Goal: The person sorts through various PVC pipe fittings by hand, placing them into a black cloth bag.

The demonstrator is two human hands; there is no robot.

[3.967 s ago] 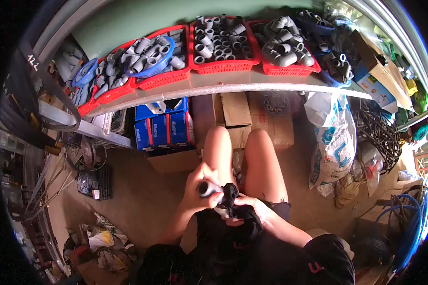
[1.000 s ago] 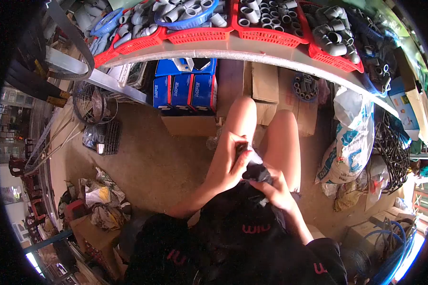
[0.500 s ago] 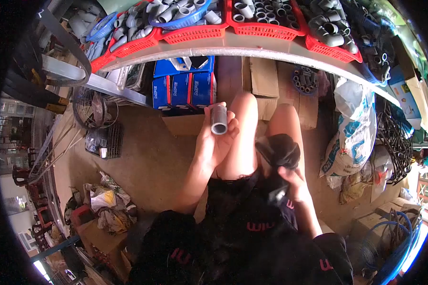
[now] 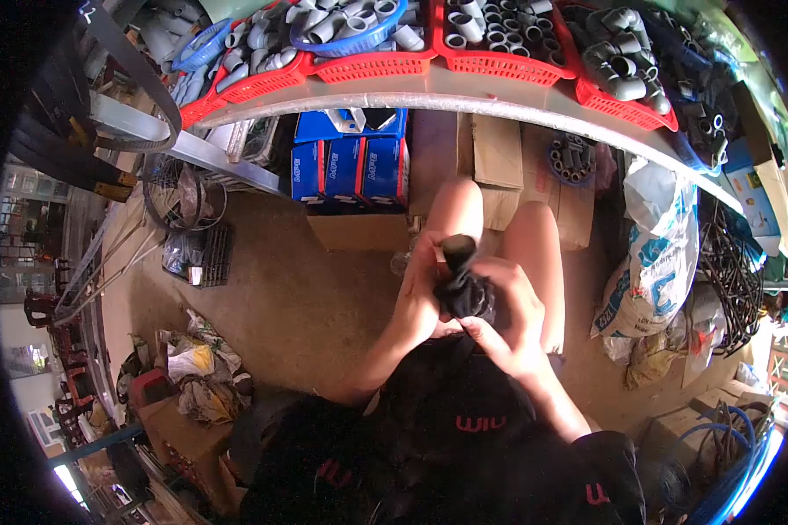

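Evidently both hands are meeting over the lap, and I am watching them from a distance through the head camera. The left hand (image 4: 418, 302) is curling around the side of a short grey fitting (image 4: 458, 248), probably steadying it so that one end is facing up toward my view. The right hand (image 4: 512, 302) is pinching a black cloth (image 4: 466, 296) between thumb and bent fingers, and the fabric is bunching against the fitting's near part, presumably so that it is pressing on the surface. Blur is hiding the exact contact, so I am only fairly sure how far the left hand's grasp is reaching.

Only the hands are carrying the fitting, well short of the front edge of the shelf (image 4: 464, 92). Along that edge, red baskets (image 4: 510, 69) are standing in a row, seemingly keeping the grey pipe pieces (image 4: 468, 28) sorted. Left of the shelf's middle, a blue bowl (image 4: 350, 44) is resting over one basket, perhaps saving room. Beneath, blue boxes (image 4: 346, 171) are sitting on a carton (image 4: 359, 232), which is likely raising them off the floor.
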